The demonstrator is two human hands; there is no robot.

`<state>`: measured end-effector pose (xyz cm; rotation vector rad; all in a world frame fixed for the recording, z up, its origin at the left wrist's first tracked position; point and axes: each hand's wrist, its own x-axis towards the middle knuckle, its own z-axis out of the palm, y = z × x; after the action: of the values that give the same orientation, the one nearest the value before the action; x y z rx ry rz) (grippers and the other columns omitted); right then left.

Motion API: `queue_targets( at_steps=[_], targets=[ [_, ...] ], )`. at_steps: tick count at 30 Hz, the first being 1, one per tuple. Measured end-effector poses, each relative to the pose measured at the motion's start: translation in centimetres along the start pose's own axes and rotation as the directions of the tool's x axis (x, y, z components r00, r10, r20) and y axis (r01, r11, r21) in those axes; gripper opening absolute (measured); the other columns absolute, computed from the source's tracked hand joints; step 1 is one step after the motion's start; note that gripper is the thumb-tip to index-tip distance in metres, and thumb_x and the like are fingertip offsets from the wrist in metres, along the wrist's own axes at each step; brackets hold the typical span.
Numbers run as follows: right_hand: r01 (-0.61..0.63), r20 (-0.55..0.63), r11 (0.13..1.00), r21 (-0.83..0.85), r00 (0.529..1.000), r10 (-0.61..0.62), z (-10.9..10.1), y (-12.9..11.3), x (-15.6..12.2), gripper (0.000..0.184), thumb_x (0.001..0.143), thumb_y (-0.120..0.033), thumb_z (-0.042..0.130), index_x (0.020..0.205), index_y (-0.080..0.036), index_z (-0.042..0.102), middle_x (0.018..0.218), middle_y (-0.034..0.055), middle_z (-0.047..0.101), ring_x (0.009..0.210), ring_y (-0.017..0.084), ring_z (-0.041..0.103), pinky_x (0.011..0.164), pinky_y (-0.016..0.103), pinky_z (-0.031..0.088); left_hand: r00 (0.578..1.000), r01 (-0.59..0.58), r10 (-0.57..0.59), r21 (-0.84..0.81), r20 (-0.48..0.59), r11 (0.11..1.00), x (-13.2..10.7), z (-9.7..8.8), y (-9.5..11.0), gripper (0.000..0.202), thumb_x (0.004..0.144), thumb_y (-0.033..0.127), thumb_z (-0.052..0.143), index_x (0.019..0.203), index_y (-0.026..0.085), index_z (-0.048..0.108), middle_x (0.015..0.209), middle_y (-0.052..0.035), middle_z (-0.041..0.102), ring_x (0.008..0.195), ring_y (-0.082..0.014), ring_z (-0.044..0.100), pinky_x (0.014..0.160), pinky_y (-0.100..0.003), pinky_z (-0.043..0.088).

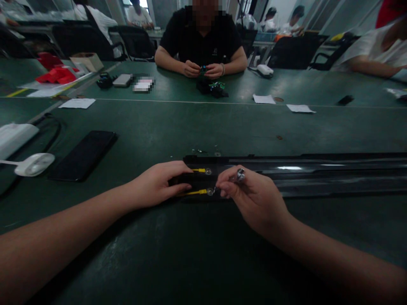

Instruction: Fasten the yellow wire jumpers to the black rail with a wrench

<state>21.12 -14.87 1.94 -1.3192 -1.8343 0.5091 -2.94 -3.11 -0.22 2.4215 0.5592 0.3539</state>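
Observation:
A long, glossy black housing lies across the table before me. My left hand grips its left end, with thumb and fingers bent round it. From under that hand come two yellow wire ends, the far yellow connector and the near yellow connector, each leading to a small round clear part. My right hand is closed in a pinch just right of the near one. A thin shiny tip shows at its fingertips; the rest is hidden. Something silvery, perhaps a ring, sits at a finger.
A black phone and a white plug-like device lie on the left of the green table. Small loose bits lie behind the housing. Across the table a person in black handles small electronic parts. Paper slips are scattered farther back.

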Motion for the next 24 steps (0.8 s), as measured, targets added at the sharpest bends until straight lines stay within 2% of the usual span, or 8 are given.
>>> queue_targets(
  at_steps=[3, 8, 15, 20, 24],
  targets=[
    [0.01, 0.046, 1.0, 0.009, 0.999, -0.01, -0.18, 0.09, -0.08, 0.016, 0.104, -0.024, 0.054, 0.094, -0.019, 0.066, 0.078, 0.0006, 0.068, 0.068, 0.014, 0.066, 0.064, 0.026, 0.05, 1.0, -0.003, 0.003, -0.004, 0.0, 1.0, -0.08, 0.01, -0.04, 0.022, 0.099, 0.03, 0.059, 0.117, 0.019, 0.065, 0.111, -0.0059, 0.069, 0.101, -0.0201, 0.065, 0.087, -0.032, 0.052],
    [0.031, 0.086, 0.999, 0.045, 0.996, -0.035, -0.3, 0.35, -0.18, 0.021, 0.106, -0.019, 0.047, 0.104, -0.019, 0.068, 0.091, 0.0018, 0.072, 0.077, 0.013, 0.069, 0.071, 0.026, 0.052, 1.0, 0.016, -0.016, -0.01, 0.008, 1.0, -0.15, 0.0, -0.11, 0.02, 0.098, 0.029, 0.061, 0.116, 0.02, 0.065, 0.108, -0.0047, 0.069, 0.096, -0.0191, 0.065, 0.083, -0.031, 0.052],
    [0.003, 0.048, 1.0, 0.028, 0.999, -0.004, -0.25, -0.08, 0.0, 0.01, 0.099, -0.018, 0.061, 0.091, -0.019, 0.067, 0.082, 0.0001, 0.07, 0.071, 0.014, 0.067, 0.065, 0.026, 0.051, 1.0, 0.013, -0.013, -0.017, 0.005, 1.0, -0.09, -0.04, -0.03, 0.022, 0.099, 0.029, 0.059, 0.119, 0.021, 0.064, 0.109, -0.005, 0.068, 0.095, -0.0189, 0.065, 0.082, -0.031, 0.053],
    [0.013, -0.002, 0.999, 0.051, 1.0, -0.013, -0.04, 0.11, -0.2, 0.017, 0.104, -0.018, 0.051, 0.097, -0.018, 0.067, 0.087, 0.0017, 0.072, 0.072, 0.013, 0.067, 0.066, 0.025, 0.052, 1.0, 0.001, 0.0, -0.018, 0.007, 1.0, -0.13, 0.02, -0.19, 0.022, 0.099, 0.027, 0.06, 0.119, 0.02, 0.064, 0.109, -0.0045, 0.068, 0.098, -0.0188, 0.065, 0.083, -0.031, 0.052],
    [0.02, 0.006, 0.999, 0.04, 1.0, -0.021, 0.0, 0.33, -0.33, 0.02, 0.105, -0.017, 0.048, 0.101, -0.019, 0.067, 0.091, 0.0013, 0.073, 0.075, 0.012, 0.067, 0.068, 0.024, 0.052, 1.0, 0.005, -0.005, -0.012, 0.003, 1.0, -0.14, 0.13, -0.29, 0.022, 0.098, 0.027, 0.062, 0.119, 0.021, 0.064, 0.11, -0.0037, 0.068, 0.098, -0.0185, 0.065, 0.084, -0.031, 0.052]
  ],
)
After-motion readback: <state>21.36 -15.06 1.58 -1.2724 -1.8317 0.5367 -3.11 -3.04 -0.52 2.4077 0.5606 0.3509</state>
